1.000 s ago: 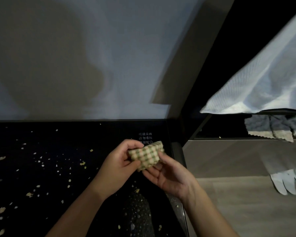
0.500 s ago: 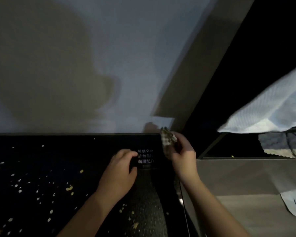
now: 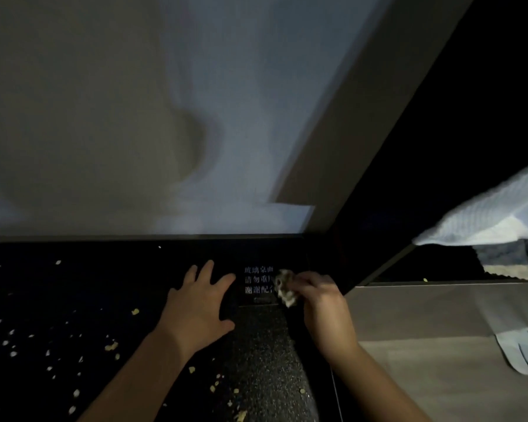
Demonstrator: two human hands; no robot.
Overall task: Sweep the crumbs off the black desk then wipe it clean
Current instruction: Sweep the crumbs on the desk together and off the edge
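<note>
Black tabletop (image 3: pixel 73 284) carries crumbs (image 3: pixel 110 346), mostly on its left part. Left hand (image 3: pixel 195 303) lies flat, fingers spread. Right hand (image 3: pixel 320 300) grips a bunched cloth (image 3: pixel 285 287) near the far right corner. Long strokes toward one edge should gather them best.

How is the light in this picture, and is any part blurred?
Head view: dim overall; a large soft shadow falls on the pale wall; the cloth in the right hand is motion-blurred; crumbs on the black desk show as pale specks.
</note>
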